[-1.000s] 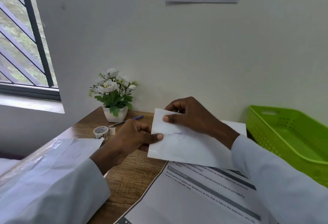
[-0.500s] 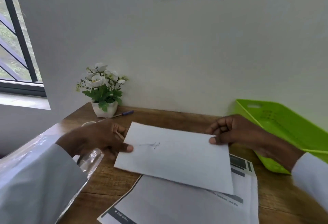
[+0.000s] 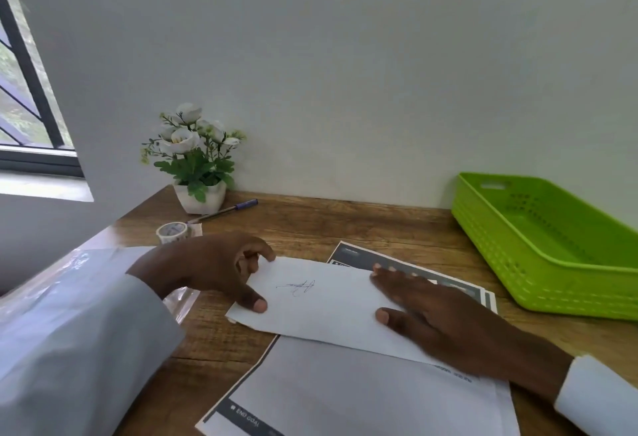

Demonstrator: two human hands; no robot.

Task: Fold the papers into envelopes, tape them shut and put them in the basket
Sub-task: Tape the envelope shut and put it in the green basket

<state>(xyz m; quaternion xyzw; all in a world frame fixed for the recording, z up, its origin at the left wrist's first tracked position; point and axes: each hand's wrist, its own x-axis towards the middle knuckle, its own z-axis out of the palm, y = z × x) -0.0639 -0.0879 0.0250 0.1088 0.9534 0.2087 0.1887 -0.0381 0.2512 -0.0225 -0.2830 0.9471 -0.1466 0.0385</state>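
Note:
A folded white paper (image 3: 321,301) with a small pen scribble lies flat on the wooden table (image 3: 345,225), on top of printed sheets (image 3: 362,397). My left hand (image 3: 210,270) pinches its left edge between thumb and fingers. My right hand (image 3: 435,318) lies flat, palm down, on its right half, fingers spread. A roll of clear tape (image 3: 171,232) sits behind my left hand. The green plastic basket (image 3: 538,245) stands at the right of the table, nothing visible inside it.
A white pot of artificial flowers (image 3: 196,166) stands against the wall at the back left, a blue pen (image 3: 224,210) beside it. A clear plastic sleeve (image 3: 179,301) lies under my left forearm. A window is at the far left.
The folded paper came down from being held up in front of me to lying flat on the table. My right hand shifted from gripping its right edge to pressing flat on it.

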